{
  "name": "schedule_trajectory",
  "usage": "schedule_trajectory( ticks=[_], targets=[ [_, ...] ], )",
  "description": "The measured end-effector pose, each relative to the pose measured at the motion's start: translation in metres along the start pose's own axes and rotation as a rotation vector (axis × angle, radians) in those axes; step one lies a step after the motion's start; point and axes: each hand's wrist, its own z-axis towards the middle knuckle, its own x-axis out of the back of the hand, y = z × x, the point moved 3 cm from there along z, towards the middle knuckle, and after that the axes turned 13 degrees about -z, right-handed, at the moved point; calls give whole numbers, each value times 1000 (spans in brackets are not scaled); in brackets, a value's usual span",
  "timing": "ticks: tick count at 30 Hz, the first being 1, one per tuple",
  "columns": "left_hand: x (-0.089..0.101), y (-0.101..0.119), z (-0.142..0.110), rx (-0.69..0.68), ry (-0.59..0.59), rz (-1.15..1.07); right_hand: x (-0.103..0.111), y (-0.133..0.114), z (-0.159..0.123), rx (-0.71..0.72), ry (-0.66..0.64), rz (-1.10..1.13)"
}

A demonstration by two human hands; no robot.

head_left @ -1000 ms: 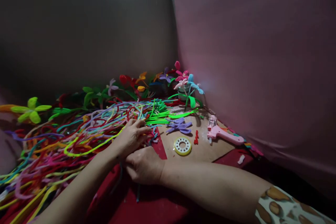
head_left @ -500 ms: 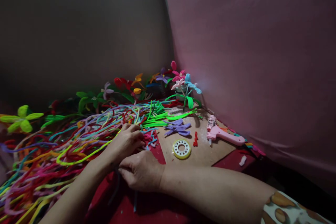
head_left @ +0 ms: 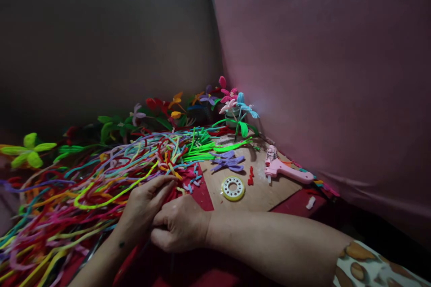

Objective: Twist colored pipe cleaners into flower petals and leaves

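Note:
My left hand (head_left: 151, 199) is at the near edge of a heap of coloured pipe cleaners (head_left: 117, 157), fingers bent and pressed together, tips beside short cut bits (head_left: 193, 183). Against it, my right hand (head_left: 182, 223) is closed in a fist, knuckles up, over the red table top (head_left: 198, 260). What either hand's fingers hold is hidden beneath them. A faint thin strand shows below the right fist. Farther right are a bundle of green pipe cleaners (head_left: 200, 149), a purple bundle of petal loops (head_left: 228, 161) and a roll of tape (head_left: 233, 189).
On a brown board (head_left: 249, 199) lie a small twisted red piece (head_left: 250, 176) and a pink glue gun (head_left: 288, 171). A white scrap (head_left: 310, 202) is at the right. Finished pipe-cleaner flowers (head_left: 235, 103) stand at the back, near a pink wall covering (head_left: 319, 76).
My left hand has drawn back toward me from the cut bits and turned, uncovering orange and yellow pieces. My right fist has shifted slightly nearer; the light blue strand below it is now mostly hidden.

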Motion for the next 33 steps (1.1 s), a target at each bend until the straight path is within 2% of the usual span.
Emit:
schedule_trajectory(
  ticks=[5,10,14,17,20,24,28,33],
  targets=[
    [0,-8,-7,49,46,-44,-1,2,0,4,20,-4],
    [-4,-23,-7,90,-43,-10,-7,5,0,-44,-9,-5],
    [-5,-38,-7,36,-81,77,-9,6,-1,-54,-33,-8],
    [-4,-40,-9,-23,-69,119,-8,6,-1,-53,-28,-36],
    [-1,-33,-12,-97,-2,153,-8,6,0,-52,-19,-87],
    [9,-26,-14,-148,180,182,-8,10,2,-117,-23,-149],
    [22,-24,-14,-42,353,230,-3,19,4,-206,85,-136],
    [22,-23,-12,48,361,308,-3,25,6,-245,125,-100]
  ],
)
